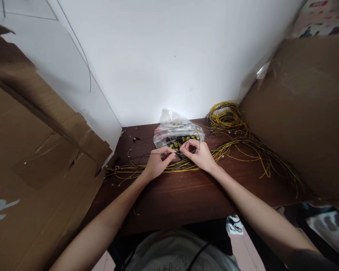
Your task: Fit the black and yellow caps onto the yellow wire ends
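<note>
My left hand [157,162] is closed, its thumb and forefinger pinching a thin black wire [142,155] that trails off to the left. My right hand [200,154] is closed too, with the fingertips on a thin dark wire that loops up above the knuckles; whether it is the same wire I cannot tell. A small gap separates the two sets of fingertips. Just behind them, a clear plastic bag [172,117] lies with its mouth towards me, holding several small black and yellow connectors [175,144]. Yellow and black wires [183,168] run crosswise beneath both hands.
A coil of yellow and black wire [223,116] lies at the back right of the brown tabletop [175,195]. One loose connector [135,139] sits at the left. Cardboard boxes flank both sides, the left one [45,150] and the right one [302,113]. A white wall [164,60] stands behind.
</note>
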A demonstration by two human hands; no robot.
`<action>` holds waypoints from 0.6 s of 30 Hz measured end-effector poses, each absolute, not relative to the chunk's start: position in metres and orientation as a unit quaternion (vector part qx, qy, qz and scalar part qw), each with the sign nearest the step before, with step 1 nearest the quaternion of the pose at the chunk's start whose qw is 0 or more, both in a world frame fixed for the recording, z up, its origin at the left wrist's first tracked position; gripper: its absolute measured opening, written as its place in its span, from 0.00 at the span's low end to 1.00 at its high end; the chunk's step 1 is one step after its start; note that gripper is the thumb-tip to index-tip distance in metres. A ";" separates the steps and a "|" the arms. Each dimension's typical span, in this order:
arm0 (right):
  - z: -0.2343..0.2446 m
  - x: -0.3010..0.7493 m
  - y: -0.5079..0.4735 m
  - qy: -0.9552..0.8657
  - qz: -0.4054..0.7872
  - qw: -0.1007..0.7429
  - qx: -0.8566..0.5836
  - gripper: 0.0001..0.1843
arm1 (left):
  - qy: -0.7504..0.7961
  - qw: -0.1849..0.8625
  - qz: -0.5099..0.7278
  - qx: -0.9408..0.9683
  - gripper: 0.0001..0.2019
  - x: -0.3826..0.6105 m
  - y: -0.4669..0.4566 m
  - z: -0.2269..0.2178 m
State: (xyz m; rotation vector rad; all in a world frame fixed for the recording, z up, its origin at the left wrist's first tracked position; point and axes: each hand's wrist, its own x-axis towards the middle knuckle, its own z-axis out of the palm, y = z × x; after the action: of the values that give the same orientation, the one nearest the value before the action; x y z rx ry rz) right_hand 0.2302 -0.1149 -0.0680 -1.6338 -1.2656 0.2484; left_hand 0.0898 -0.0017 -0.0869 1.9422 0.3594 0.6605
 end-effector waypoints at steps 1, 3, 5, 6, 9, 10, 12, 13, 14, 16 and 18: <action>-0.067 0.230 -0.115 -0.523 0.099 0.508 -0.677 0.07 | 0.149 0.502 0.273 0.807 0.09 0.090 -0.001 -0.087; -0.067 0.229 -0.115 -0.533 0.100 0.511 -0.667 0.06 | 0.145 0.499 0.273 0.810 0.09 0.090 -0.001 -0.088; -0.067 0.229 -0.115 -0.558 0.110 0.503 -0.651 0.06 | 0.141 0.497 0.271 0.812 0.09 0.090 0.000 -0.089; -0.067 0.229 -0.115 -0.571 0.117 0.496 -0.643 0.06 | 0.139 0.496 0.268 0.814 0.09 0.090 0.001 -0.090; -0.069 0.230 -0.115 -0.590 0.134 0.480 -0.635 0.05 | 0.139 0.497 0.261 0.816 0.09 0.090 0.002 -0.092; -0.070 0.230 -0.115 -0.589 0.136 0.479 -0.637 0.06 | 0.140 0.499 0.261 0.814 0.09 0.090 0.002 -0.092; -0.071 0.230 -0.114 -0.579 0.134 0.480 -0.646 0.06 | 0.141 0.503 0.266 0.810 0.09 0.090 0.001 -0.092; -0.071 0.231 -0.114 -0.571 0.130 0.480 -0.653 0.07 | 0.141 0.505 0.269 0.808 0.09 0.090 0.001 -0.091; -0.071 0.231 -0.114 -0.562 0.125 0.481 -0.661 0.07 | 0.141 0.508 0.271 0.806 0.09 0.090 0.001 -0.091; -0.070 0.232 -0.114 -0.542 0.112 0.483 -0.678 0.07 | 0.143 0.515 0.273 0.800 0.09 0.090 -0.001 -0.089; -0.069 0.234 -0.115 -0.523 0.103 0.488 -0.692 0.07 | 0.148 0.520 0.274 0.796 0.08 0.090 -0.002 -0.086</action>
State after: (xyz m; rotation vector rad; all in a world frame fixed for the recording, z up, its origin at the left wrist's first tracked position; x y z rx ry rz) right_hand 0.2343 -0.1146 -0.0693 -1.6815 -1.2713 0.2505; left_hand 0.0903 -0.0016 -0.0863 1.9079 0.3557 0.6560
